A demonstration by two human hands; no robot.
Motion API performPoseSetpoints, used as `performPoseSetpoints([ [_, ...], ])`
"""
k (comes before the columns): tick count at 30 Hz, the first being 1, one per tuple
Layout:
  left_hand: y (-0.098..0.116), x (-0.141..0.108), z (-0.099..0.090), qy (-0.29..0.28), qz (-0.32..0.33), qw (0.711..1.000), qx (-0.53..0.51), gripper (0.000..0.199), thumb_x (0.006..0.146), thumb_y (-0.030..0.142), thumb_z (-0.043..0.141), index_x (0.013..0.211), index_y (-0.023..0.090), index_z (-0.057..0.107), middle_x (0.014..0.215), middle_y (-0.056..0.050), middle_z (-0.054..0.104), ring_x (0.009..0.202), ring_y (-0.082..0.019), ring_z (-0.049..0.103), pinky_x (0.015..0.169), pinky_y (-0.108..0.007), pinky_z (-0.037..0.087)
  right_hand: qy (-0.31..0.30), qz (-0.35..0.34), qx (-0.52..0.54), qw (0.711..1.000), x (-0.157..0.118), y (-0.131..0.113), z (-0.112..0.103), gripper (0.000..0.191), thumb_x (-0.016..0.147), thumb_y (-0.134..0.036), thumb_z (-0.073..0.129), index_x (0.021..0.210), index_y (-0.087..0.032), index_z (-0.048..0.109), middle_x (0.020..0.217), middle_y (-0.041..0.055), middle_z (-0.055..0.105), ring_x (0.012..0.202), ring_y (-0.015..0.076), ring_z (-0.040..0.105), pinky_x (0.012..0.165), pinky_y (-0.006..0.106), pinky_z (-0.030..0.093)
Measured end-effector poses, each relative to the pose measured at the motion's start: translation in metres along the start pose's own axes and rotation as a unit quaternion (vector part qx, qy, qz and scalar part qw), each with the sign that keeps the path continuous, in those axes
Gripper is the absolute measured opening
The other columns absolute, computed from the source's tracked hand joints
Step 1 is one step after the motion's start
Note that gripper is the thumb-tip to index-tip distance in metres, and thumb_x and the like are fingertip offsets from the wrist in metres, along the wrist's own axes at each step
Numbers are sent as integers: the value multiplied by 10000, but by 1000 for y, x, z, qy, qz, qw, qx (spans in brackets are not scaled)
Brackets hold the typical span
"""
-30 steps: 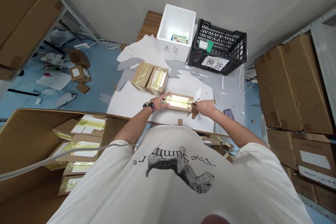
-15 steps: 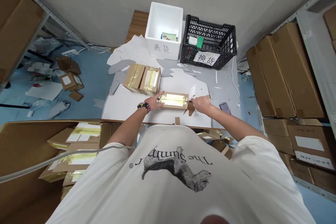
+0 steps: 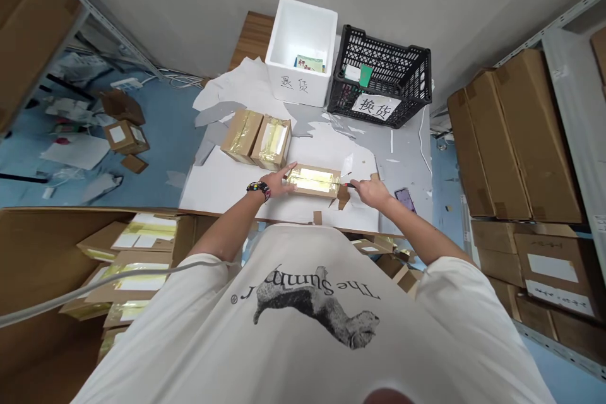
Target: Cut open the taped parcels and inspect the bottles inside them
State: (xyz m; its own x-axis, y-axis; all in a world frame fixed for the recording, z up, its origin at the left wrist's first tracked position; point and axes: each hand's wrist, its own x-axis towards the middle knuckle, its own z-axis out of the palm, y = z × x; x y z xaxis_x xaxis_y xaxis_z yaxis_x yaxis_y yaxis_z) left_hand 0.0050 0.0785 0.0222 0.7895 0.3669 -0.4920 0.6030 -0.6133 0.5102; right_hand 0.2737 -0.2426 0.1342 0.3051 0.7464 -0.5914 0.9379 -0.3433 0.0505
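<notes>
A small taped cardboard box (image 3: 314,179) with a white label lies on the paper-covered table in front of me. My left hand (image 3: 278,184) grips its left end, thumb and fingers spread round the corner. At the box's right end, my right hand (image 3: 372,192) is closed round a utility knife (image 3: 350,185) with a dark and red handle. The knife's tip is at the box's right edge; whether the blade touches it I cannot tell. Torn brown cardboard (image 3: 343,197) lies beside that end. Two taped boxes (image 3: 271,142) stand together behind my left hand.
Behind the work stand a white foam bin (image 3: 301,50) and a black plastic crate (image 3: 381,76), both with small packs inside. A phone (image 3: 404,199) lies at the table's right. A large carton (image 3: 28,246) of taped boxes is at lower left; stacked cartons (image 3: 511,132) fill the right.
My right hand and the knife have drawn a little to the right and down, showing more of the knife. My left hand stays on the box. The view has shifted slightly.
</notes>
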Motion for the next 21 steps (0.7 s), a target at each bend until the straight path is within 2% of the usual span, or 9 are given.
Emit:
performPoseSetpoints([
  [4, -3, 1, -3, -4, 8, 1000, 2, 1219, 883, 803, 813, 1905, 422, 269, 1463, -81, 812, 1144, -339, 825, 1056, -422, 597, 0, 3, 4, 1000, 2, -4, 8, 501, 1170, -181, 359, 1598, -209, 619, 1339, 206, 821, 1199, 347, 800, 1015, 420, 498],
  [8, -1, -3, -6, 1, 21, 1000, 6, 1195, 893, 799, 803, 1900, 445, 269, 1455, -77, 815, 1102, -321, 828, 1004, -406, 610, 10, -13, -6, 1000, -5, 1, 16, 581, 1148, -118, 348, 1680, -231, 555, 1390, 217, 787, 1202, 339, 784, 1005, 408, 497],
  [11, -1, -6, -7, 4, 24, 1000, 5, 1192, 893, 804, 802, 1898, 436, 280, 1444, -77, 820, 1164, -337, 825, 1015, -406, 612, 18, -9, -11, 1000, -17, 10, 26, 642, 1138, -104, 362, 1745, -255, 508, 1421, 227, 766, 1244, 342, 765, 1014, 402, 500],
  [13, -1, -7, -7, 6, 23, 1000, 3, 1172, 910, 797, 788, 1899, 434, 277, 1451, -74, 817, 1236, -348, 813, 1051, -414, 607, 24, 26, 0, 999, -30, 20, 35, 640, 1142, -122, 384, 1753, -266, 508, 1418, 225, 768, 1229, 335, 771, 1002, 395, 514],
  [17, -1, -10, -10, 11, 38, 999, 10, 1154, 941, 731, 781, 1912, 397, 254, 1542, -96, 772, 1376, -384, 753, 1149, -460, 584, 47, 173, 69, 981, -71, 47, 59, 560, 1204, -292, 388, 1745, -289, 535, 1422, 212, 787, 1156, 339, 800, 932, 399, 564],
  [19, 7, -10, -10, 39, 57, 997, 40, 1126, 934, 658, 803, 1902, 341, 321, 1723, -147, 637, 1509, -448, 649, 1238, -530, 534, 66, 236, 123, 962, -91, 55, 75, 561, 1220, -373, 381, 1751, -288, 543, 1462, 207, 788, 1192, 356, 801, 938, 408, 583],
  [21, 25, -9, -7, 89, 79, 990, 79, 1056, 930, 555, 814, 1867, 275, 416, 1875, -176, 439, 1632, -516, 493, 1328, -618, 436, 86, 264, 180, 944, -104, 51, 91, 574, 1221, -399, 383, 1759, -282, 544, 1488, 189, 794, 1246, 364, 796, 968, 408, 594],
])
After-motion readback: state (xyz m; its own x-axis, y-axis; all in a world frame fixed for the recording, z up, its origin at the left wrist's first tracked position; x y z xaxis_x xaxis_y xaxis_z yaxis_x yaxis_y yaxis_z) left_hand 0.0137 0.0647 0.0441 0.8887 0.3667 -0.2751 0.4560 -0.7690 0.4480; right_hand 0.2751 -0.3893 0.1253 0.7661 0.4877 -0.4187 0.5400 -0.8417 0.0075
